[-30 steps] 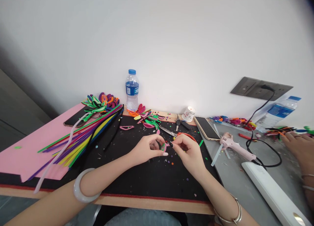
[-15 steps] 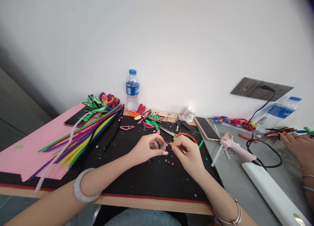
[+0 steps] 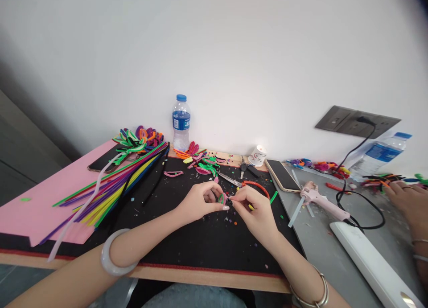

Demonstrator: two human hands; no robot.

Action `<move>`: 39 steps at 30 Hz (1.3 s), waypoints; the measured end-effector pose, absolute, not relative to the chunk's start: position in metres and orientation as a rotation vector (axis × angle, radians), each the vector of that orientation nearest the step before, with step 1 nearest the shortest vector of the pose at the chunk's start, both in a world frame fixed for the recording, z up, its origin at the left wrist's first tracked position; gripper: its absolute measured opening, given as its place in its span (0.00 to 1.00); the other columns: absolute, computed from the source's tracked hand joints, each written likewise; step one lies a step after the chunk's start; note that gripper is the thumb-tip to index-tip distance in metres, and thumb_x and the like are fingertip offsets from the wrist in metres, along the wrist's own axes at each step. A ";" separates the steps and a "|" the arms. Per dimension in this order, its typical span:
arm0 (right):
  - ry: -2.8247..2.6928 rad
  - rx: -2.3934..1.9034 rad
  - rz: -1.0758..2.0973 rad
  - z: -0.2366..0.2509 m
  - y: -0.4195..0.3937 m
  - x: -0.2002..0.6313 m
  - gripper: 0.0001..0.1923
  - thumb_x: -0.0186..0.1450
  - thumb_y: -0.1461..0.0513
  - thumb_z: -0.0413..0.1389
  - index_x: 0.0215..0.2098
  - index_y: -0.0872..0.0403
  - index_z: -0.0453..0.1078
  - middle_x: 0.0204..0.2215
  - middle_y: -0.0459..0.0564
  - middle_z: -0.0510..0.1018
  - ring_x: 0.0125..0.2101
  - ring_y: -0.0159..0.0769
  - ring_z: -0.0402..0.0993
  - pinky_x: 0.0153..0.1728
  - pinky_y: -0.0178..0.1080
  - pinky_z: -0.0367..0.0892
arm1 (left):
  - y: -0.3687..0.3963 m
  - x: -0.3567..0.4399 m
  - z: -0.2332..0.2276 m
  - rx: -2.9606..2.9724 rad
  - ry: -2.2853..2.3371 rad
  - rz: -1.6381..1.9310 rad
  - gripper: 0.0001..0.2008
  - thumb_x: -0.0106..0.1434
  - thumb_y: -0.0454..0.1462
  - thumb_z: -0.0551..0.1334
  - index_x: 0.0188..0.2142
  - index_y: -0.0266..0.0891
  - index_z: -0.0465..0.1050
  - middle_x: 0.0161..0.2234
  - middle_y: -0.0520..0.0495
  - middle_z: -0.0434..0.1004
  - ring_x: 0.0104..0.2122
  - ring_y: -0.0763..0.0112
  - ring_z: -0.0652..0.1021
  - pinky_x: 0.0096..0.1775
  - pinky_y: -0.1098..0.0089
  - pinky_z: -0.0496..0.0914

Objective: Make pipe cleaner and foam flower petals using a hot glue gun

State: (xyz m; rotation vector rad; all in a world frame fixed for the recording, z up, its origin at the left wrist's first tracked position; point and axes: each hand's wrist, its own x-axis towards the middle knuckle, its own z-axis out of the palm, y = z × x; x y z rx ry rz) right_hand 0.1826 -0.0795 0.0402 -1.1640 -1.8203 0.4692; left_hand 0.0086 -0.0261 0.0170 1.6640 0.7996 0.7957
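Over the black mat (image 3: 197,250), my left hand (image 3: 203,201) is closed in a pinch on a small pink and green pipe cleaner piece (image 3: 221,198). My right hand (image 3: 252,207) meets it from the right, thumb and forefinger pinched at a small black bit (image 3: 229,202) by the piece's edge. Exactly what the right fingertips grip is too small to make out. Just beyond the hands lie scissors with orange handles (image 3: 254,184). More looped pink and green pipe cleaner shapes (image 3: 207,167) are heaped behind my left hand.
Long pipe cleaners (image 3: 107,187) lie on pink sheet (image 3: 20,219) at left. A water bottle (image 3: 181,125) and paper cup (image 3: 257,156) stand by the wall. Rightward are a phone (image 3: 283,176), a glue gun (image 3: 323,202), a white case (image 3: 371,263) and another person's hand (image 3: 406,205).
My hands stay almost in place. The right fingertips have shifted slightly at the black bit, and the pink and green piece has turned a little in my left fingers.
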 end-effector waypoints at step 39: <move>-1.967 -1.108 0.112 0.030 -0.082 0.181 0.04 0.63 0.67 0.52 0.33 0.53 0.68 0.29 0.49 0.72 0.28 0.31 0.69 0.28 0.34 0.65 | -0.025 0.009 0.012 1.599 0.755 0.907 0.15 0.47 0.35 0.68 0.33 0.35 0.66 0.30 0.49 0.74 0.27 0.73 0.75 0.31 0.71 0.72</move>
